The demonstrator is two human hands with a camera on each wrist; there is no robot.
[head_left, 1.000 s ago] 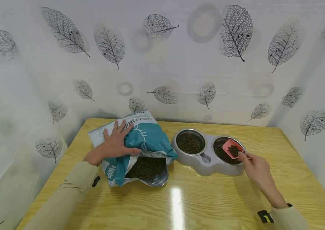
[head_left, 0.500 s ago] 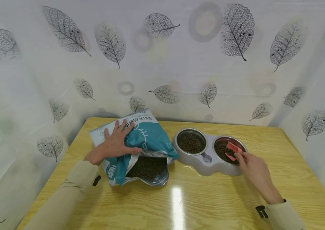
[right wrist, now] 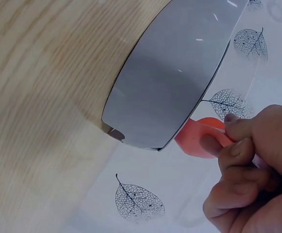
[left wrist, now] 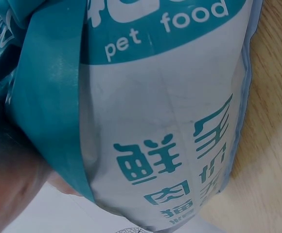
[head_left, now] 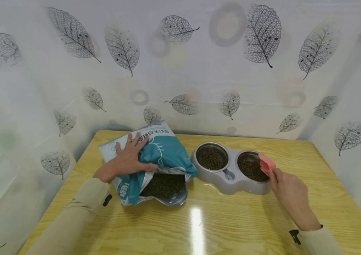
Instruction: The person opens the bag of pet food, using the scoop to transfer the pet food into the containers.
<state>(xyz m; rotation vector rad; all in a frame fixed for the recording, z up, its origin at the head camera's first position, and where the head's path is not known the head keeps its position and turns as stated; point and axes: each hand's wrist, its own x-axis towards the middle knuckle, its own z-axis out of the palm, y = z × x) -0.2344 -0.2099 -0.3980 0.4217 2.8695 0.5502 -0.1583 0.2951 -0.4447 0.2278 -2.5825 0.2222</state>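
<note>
A teal and white pet food bag (head_left: 167, 150) lies on its side, its mouth facing the near edge and brown kibble (head_left: 164, 186) showing inside. My left hand (head_left: 126, 161) rests on top of it with fingers spread. In my right hand (head_left: 290, 193) I pinch the handle of a pink scoop (head_left: 266, 164), tipped on its side at the right rim of the right bowl (head_left: 253, 166). Kibble lies in that steel bowl and in the left bowl (head_left: 212, 157). Both sit in a grey double stand (head_left: 231, 182), whose side (right wrist: 160, 68) fills much of the right wrist view.
The wooden table (head_left: 225, 226) carries the bag and the stand. Behind and at both sides hangs a pale curtain (head_left: 199, 78) printed with leaves. The bag's right corner sits against the left end of the stand.
The scoop has turned from level, with kibble in it, to tipped on its side, and shifted slightly right to the bowl's rim. My left hand and the bag stay put.
</note>
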